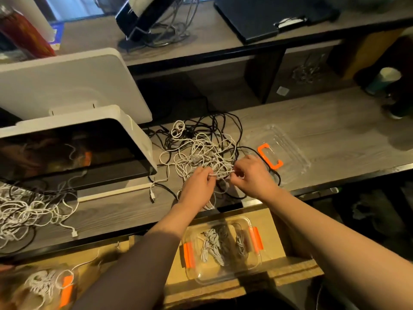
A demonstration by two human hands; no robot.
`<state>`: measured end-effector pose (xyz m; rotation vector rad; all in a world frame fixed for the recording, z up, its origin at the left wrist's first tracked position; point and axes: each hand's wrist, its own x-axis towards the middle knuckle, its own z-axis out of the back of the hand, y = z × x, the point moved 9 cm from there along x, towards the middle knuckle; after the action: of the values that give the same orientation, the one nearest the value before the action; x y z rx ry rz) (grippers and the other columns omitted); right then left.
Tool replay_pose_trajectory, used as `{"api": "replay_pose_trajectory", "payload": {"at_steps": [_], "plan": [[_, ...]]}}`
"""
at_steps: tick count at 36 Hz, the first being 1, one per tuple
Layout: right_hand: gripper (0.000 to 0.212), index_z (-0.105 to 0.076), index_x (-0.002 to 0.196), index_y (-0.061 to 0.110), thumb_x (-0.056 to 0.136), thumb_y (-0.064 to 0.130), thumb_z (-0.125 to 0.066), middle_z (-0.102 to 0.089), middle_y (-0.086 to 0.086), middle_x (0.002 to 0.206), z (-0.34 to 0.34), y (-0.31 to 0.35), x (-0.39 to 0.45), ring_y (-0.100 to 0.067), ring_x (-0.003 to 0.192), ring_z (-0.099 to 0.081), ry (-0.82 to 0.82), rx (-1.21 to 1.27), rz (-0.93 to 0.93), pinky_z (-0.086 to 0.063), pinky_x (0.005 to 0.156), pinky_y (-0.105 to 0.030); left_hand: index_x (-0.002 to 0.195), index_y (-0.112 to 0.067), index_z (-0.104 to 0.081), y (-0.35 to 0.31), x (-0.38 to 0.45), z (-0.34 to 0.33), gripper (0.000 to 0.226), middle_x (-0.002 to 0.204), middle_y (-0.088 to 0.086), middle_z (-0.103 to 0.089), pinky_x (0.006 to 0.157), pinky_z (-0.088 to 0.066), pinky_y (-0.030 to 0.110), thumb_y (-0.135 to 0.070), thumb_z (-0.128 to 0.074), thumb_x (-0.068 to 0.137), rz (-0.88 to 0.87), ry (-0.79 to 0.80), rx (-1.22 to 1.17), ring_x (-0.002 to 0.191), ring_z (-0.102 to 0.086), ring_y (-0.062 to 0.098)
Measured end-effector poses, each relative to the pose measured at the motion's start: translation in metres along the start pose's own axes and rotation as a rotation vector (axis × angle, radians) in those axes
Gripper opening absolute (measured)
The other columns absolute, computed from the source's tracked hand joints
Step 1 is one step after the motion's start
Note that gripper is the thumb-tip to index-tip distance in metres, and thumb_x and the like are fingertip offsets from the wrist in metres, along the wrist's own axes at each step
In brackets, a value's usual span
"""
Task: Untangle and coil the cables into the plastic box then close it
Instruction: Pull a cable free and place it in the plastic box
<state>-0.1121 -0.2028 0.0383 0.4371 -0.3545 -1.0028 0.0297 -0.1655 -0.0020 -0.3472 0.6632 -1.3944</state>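
Both hands work at the near edge of a tangle of white and black cables [201, 151] lying on the grey desk [324, 130]. The left hand [197, 186] and the right hand [252, 175] each pinch the same white cable [221, 173] between thumb and fingertips, with a short stretch pulled taut between them.

The cables look light, thin and limp, so they will probably sag and drag neighbouring loops along when lifted. A grip near a free plug end, such as the white plug [152, 195] at about nine o'clock from the left hand, would likely let a strand be fed back through the knots more easily than a pull from the middle.

The open plastic box [223, 269], with orange clips, sits on a lower wooden ledge [290, 271] at six o'clock from the hands and already holds a few coiled white cables. Its clear lid [290, 151] lies on the desk at two o'clock, touching the tangle's black loops.

A white monitor [73, 139] crowds the heap at nine o'clock. The desk's front edge runs just under the wrists, so loose ends could slip off. Open room lies toward three o'clock, beyond the lid.
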Motion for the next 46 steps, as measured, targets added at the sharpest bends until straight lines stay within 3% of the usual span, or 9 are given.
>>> {"api": "replay_pose_trajectory", "payload": {"at_steps": [7,11,14,16,20,27,35,39,46], "plan": [[0.024,-0.057,0.065,0.006,0.082,0.019,-0.067,-0.054,-0.007,0.066,0.061,-0.007,0.042,-0.018,0.073,-0.047,-0.247,0.263,-0.282,-0.035,0.063,-0.035,0.09,-0.024,-0.059,-0.038,0.033,0.063,0.018,0.094,-0.007,-0.046,0.065,-0.034,0.027,-0.034,-0.051,0.102,0.023,-0.177,-0.119,0.083,-0.048,0.011],[0.034,-0.049,0.057,0.014,0.079,0.03,-0.07,-0.05,-0.007,0.053,0.063,-0.022,0.055,-0.014,0.056,-0.046,-0.301,0.666,-0.442,-0.039,0.056,-0.036,0.072,-0.023,-0.055,-0.054,0.053,0.093,0.028,0.097,0.0,-0.046,0.069,-0.035,0.031,-0.03,-0.054,0.099,0.037,-0.22,-0.155,0.085,-0.049,0.017],[0.043,-0.046,0.055,0.018,0.075,0.046,-0.072,-0.044,-0.006,0.054,0.07,-0.023,0.068,-0.018,0.057,-0.046,-0.294,0.749,-0.435,-0.04,0.057,-0.036,0.062,-0.014,-0.054,-0.061,0.06,0.111,0.034,0.07,0.001,-0.053,0.06,-0.029,0.032,-0.023,-0.055,0.095,0.03,-0.253,-0.28,0.068,-0.051,0.017],[0.045,-0.046,0.055,0.018,0.076,0.043,-0.077,-0.043,-0.004,0.054,0.082,-0.019,0.075,-0.016,0.056,-0.043,-0.322,0.751,-0.398,-0.038,0.055,-0.037,0.07,-0.005,-0.062,-0.061,0.061,0.119,0.03,0.066,0.005,-0.061,0.057,-0.035,0.03,-0.023,-0.057,0.093,0.044,-0.269,-0.408,0.059,-0.05,0.01],[0.042,-0.051,0.055,0.019,0.08,0.035,-0.081,-0.044,0.011,0.05,0.111,-0.013,0.084,0.0,0.05,-0.037,-0.391,0.657,-0.319,-0.031,0.049,-0.022,0.06,-0.022,-0.056,-0.06,0.066,0.129,0.035,0.048,-0.013,-0.052,0.05,-0.041,0.019,-0.025,-0.067,0.092,0.047,-0.287,-0.534,0.046,-0.049,-0.003],[0.007,-0.07,0.084,0.016,0.088,0.022,-0.072,-0.063,0.004,0.071,0.141,-0.017,0.09,-0.006,0.066,-0.055,-0.369,0.515,-0.229,-0.046,0.062,-0.026,0.065,-0.008,-0.061,-0.057,0.064,0.137,0.039,0.054,-0.006,-0.05,0.048,-0.033,0.019,-0.035,-0.071,0.091,0.05,-0.327,-0.433,0.046,-0.041,0.002],[0.041,-0.061,0.066,0.007,0.09,0.04,-0.065,-0.053,-0.002,0.06,0.15,-0.039,0.087,-0.018,0.063,-0.054,-0.352,0.621,-0.361,-0.053,0.069,-0.046,0.063,-0.006,-0.056,-0.037,0.064,0.137,0.035,0.059,0.005,-0.053,0.051,-0.037,0.024,-0.022,-0.064,0.093,0.14,-0.355,-0.488,0.054,-0.051,0.011],[0.031,-0.065,0.074,0.005,0.093,0.029,-0.061,-0.05,0.004,0.06,0.145,-0.046,0.092,-0.01,0.061,-0.047,-0.228,0.679,-0.364,-0.043,0.063,-0.034,0.073,-0.009,-0.06,-0.021,0.062,0.14,0.026,0.059,0.001,-0.051,0.048,-0.039,0.016,-0.019,-0.06,0.097,0.206,-0.368,-0.624,0.063,-0.068,0.012],[0.028,-0.068,0.084,0.018,0.1,0.015,-0.046,-0.056,0.018,0.064,0.149,-0.049,0.093,0.007,0.061,-0.049,-0.173,0.683,-0.3,-0.033,0.063,-0.02,0.053,-0.027,-0.06,-0.018,0.055,0.168,0.039,0.049,-0.014,-0.04,0.051,-0.023,0.028,-0.015,-0.053,0.09,0.174,-0.519,-0.82,0.05,-0.031,0.008]]}}
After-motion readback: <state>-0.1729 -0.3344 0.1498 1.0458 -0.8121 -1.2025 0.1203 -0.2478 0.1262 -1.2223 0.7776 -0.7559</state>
